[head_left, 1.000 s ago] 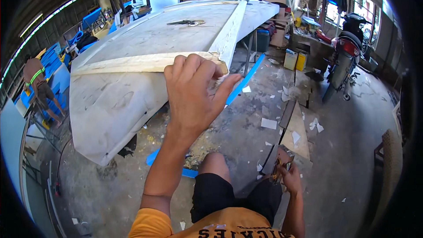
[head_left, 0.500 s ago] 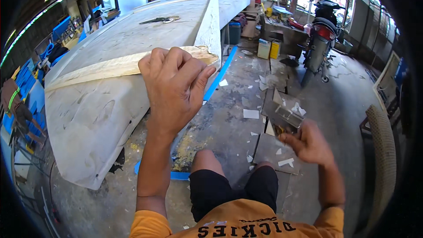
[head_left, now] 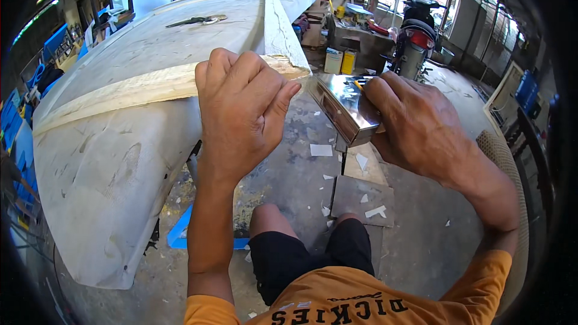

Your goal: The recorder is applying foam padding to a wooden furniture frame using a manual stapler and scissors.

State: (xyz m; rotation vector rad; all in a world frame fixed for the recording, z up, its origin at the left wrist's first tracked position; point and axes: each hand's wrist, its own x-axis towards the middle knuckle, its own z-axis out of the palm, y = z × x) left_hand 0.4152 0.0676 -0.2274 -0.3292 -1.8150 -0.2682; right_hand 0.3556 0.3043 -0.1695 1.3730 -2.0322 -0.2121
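My left hand (head_left: 238,105) is closed over a pale wooden strip (head_left: 138,89) near its rough right end, fingers curled over the top. The strip runs along a large frame covered in off-white fabric (head_left: 84,198). My right hand (head_left: 427,129) grips a shiny metal staple gun (head_left: 352,105), its boxy body turned toward the strip's end and a small gap apart from it. My palm hides much of its handle. Dark-handled scissors (head_left: 195,21) lie on the fabric, further back.
White scraps (head_left: 321,150) and flat board pieces (head_left: 364,198) litter the floor. A blue strip (head_left: 180,229) lies below the frame. A motorcycle (head_left: 415,36) and a yellow can (head_left: 348,62) stand at the back right; a woven-looking panel (head_left: 503,150) is at the right.
My right hand has risen from low at the right, bringing the staple gun up near the strip's end. My left hand keeps its hold on the strip. The view has shifted slightly right.
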